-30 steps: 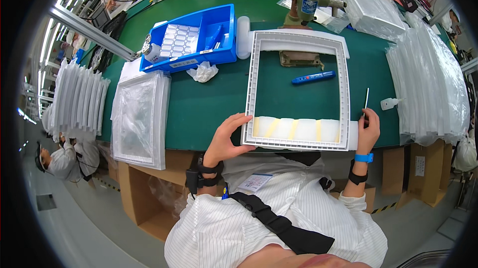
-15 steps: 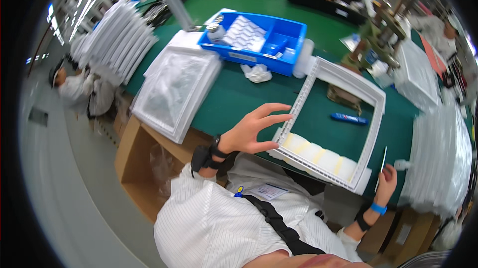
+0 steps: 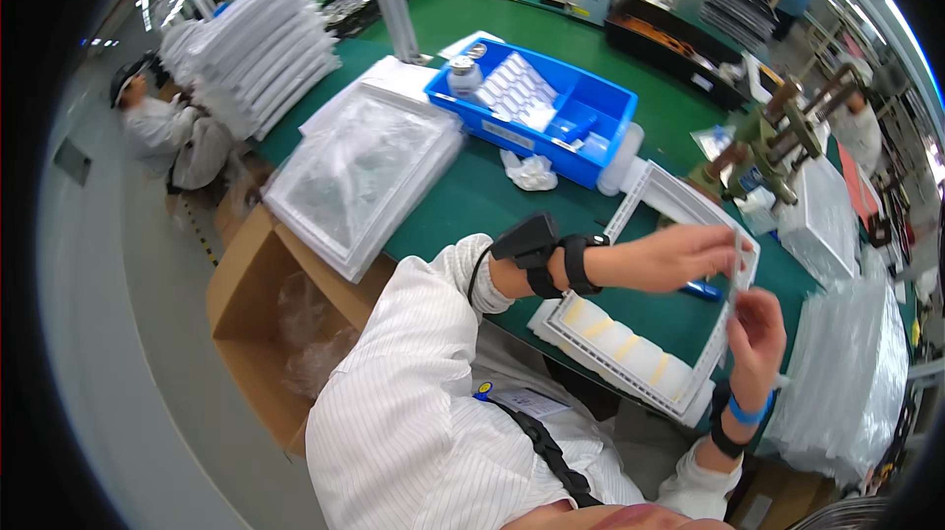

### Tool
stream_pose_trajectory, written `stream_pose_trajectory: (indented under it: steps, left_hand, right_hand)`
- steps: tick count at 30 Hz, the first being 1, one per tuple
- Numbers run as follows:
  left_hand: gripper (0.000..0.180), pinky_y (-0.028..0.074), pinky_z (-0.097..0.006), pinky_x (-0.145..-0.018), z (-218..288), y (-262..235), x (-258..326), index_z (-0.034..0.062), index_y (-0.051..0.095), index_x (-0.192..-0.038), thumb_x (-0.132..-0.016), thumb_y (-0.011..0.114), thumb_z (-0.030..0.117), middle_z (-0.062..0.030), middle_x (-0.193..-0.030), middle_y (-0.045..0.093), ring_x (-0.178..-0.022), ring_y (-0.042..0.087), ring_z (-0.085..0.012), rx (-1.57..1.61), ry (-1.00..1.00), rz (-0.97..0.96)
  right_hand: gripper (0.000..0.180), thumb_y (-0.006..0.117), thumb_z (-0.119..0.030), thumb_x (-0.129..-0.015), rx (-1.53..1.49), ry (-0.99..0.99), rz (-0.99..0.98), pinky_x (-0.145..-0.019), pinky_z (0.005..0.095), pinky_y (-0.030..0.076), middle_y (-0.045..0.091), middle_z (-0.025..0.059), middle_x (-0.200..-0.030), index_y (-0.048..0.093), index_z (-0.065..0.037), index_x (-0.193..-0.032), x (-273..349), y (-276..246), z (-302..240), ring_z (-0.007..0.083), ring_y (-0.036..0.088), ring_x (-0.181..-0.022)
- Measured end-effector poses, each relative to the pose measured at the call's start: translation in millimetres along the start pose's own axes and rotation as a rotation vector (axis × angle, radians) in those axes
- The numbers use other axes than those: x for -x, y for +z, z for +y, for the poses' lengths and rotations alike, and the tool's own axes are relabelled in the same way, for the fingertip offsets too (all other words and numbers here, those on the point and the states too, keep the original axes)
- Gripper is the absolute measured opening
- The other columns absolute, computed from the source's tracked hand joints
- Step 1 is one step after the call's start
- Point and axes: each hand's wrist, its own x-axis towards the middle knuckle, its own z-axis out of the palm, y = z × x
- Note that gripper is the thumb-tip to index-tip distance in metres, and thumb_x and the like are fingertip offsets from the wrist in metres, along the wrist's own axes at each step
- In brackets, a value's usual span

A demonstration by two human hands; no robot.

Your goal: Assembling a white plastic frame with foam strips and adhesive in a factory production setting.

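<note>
At the far left a stack of white bagged panels (image 3: 258,56) stands on the green desk (image 3: 463,200), with another person in a white coat (image 3: 167,131) seated beside it. Below the desk edge sits an open brown cardboard box (image 3: 271,328). Next along, a flat pile of white trays wrapped in clear plastic (image 3: 359,176) lies on the desk, and behind it a blue plastic bin (image 3: 536,112) holds white sheets and small parts; a crumpled white wipe (image 3: 532,173) rests just in front of the bin.

In the middle, the left hand (image 3: 679,256), wearing a black wrist strap, reaches across a large white rectangular plastic frame (image 3: 650,358) that lies flat on the desk near its front edge, with pale yellow pads along its near side. The left fingers pinch the upper end of a thin, narrow white strip (image 3: 735,269) held upright above the frame's right side. The right hand (image 3: 758,333), with a blue wristband, pinches the lower end of the same strip, fingers closed on it. A blue pen (image 3: 704,290) lies inside the frame, just beside the hands.

At the right, a stack of clear-bagged white trays (image 3: 847,382) sits near the frame, and a green metal fixture (image 3: 773,151) stands behind.
</note>
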Motion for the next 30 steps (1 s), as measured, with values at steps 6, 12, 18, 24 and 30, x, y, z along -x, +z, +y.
stream_pose_trajectory:
  steps: [6,12,18,24,30]
  left_hand:
    - [0.023,0.049,-0.031,-0.078,9,-41,-8,0.0026,0.058,-0.112,-0.102,0.047,0.021,-0.0056,-0.087,0.062,-0.086,0.062,-0.0166,0.338,-0.026,0.292]
    - [0.033,0.034,-0.019,-0.053,32,-81,-15,0.0012,0.053,-0.129,-0.105,0.04,0.021,0.0029,-0.071,0.042,-0.058,0.038,-0.0041,0.236,0.043,0.29]
    - [0.03,0.028,-0.02,-0.049,35,-69,-8,0.0047,0.062,-0.123,-0.102,0.048,0.022,0.0059,-0.069,0.045,-0.057,0.035,-0.0031,-0.016,-0.082,0.202]
    - [0.029,0.037,-0.023,-0.052,22,-72,9,0.0105,0.067,-0.122,-0.093,0.061,0.01,0.0014,-0.067,0.055,-0.058,0.047,-0.0057,-0.589,-0.138,0.127]
    - [0.027,0.049,-0.023,-0.062,21,-67,0,0.0065,0.069,-0.117,-0.09,0.063,0.009,-0.0106,-0.081,0.071,-0.07,0.065,-0.0106,-0.817,-0.261,0.032]
  right_hand:
    - [0.013,0.059,0.0,-0.09,0.425,-0.253,-0.032,-0.072,0.0242,0.049,0.069,0.0074,-0.086,0.066,-0.001,-0.101,-68,23,11,0.0109,0.064,-0.078]
    - [0.02,0.063,-0.012,-0.087,0.899,-0.131,-0.313,-0.077,0.0357,0.05,0.069,0.0098,-0.099,0.066,-0.008,-0.107,-93,-12,93,0.029,0.065,-0.092]
    - [0.028,0.066,-0.016,-0.086,1.161,-0.282,-0.445,-0.08,0.0431,0.048,0.061,0.0114,-0.1,0.058,-0.01,-0.111,-79,5,112,0.0336,0.06,-0.092]
    - [0.032,0.063,-0.011,-0.089,0.568,-0.314,-0.37,-0.08,0.0346,0.048,0.061,0.0155,-0.102,0.059,-0.007,-0.12,-88,7,20,0.03,0.06,-0.088]
    - [0.033,0.062,-0.014,-0.089,0.505,-0.399,-0.374,-0.073,0.0343,0.049,0.068,0.0142,-0.096,0.064,-0.008,-0.121,-102,-6,19,0.0288,0.062,-0.08]
